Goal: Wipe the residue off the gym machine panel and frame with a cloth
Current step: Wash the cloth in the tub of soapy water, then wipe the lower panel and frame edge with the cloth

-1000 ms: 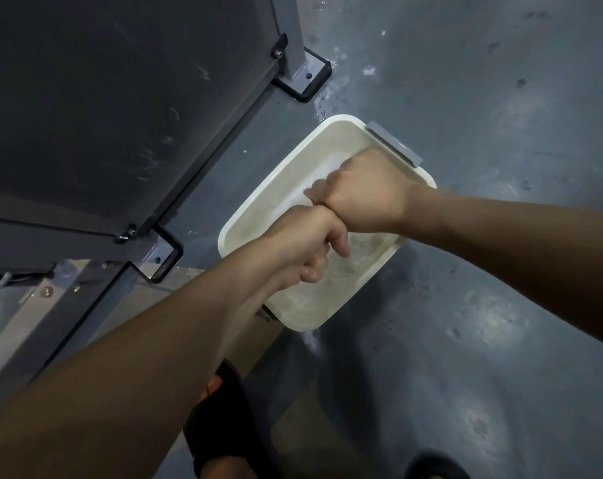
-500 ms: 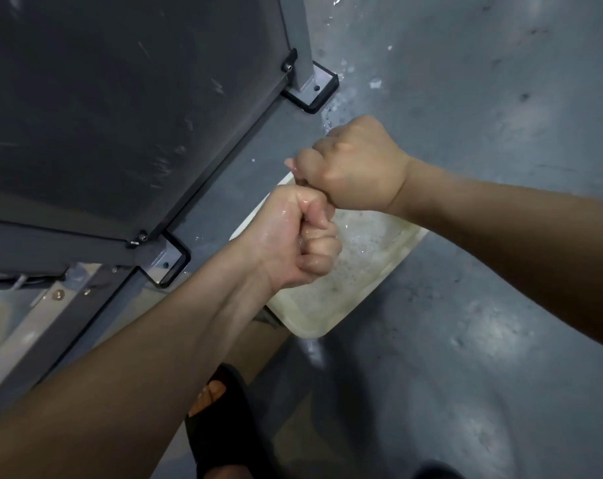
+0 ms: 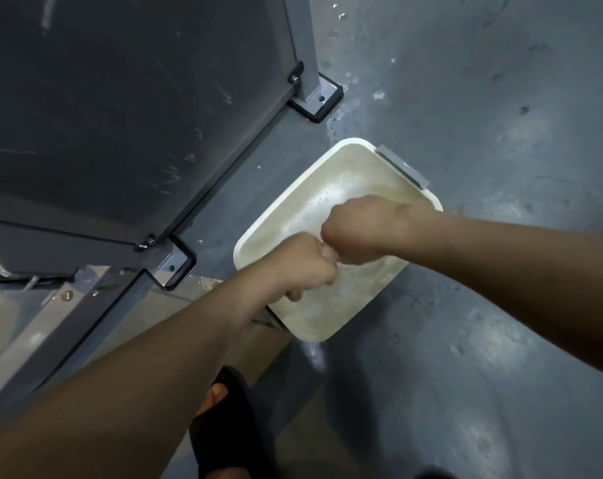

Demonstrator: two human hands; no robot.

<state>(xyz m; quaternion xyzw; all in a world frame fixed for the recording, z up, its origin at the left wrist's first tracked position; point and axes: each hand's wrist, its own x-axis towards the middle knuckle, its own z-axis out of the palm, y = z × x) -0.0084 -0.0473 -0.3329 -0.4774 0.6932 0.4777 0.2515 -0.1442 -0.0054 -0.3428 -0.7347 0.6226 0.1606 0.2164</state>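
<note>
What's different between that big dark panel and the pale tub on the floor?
The panel is dark grey and flat; the tub is cream with raised walls. The panel bears pale streaks; the tub holds foamy water. The panel is screwed to the frame; the tub rests on the floor.

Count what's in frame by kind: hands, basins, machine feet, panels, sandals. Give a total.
Bare clenched hands: 2, left hand and right hand
Cream rectangular plastic basin: 1
Grey metal machine feet: 2
Dark grey machine panel: 1
Black sandal: 1
Total: 7
</note>
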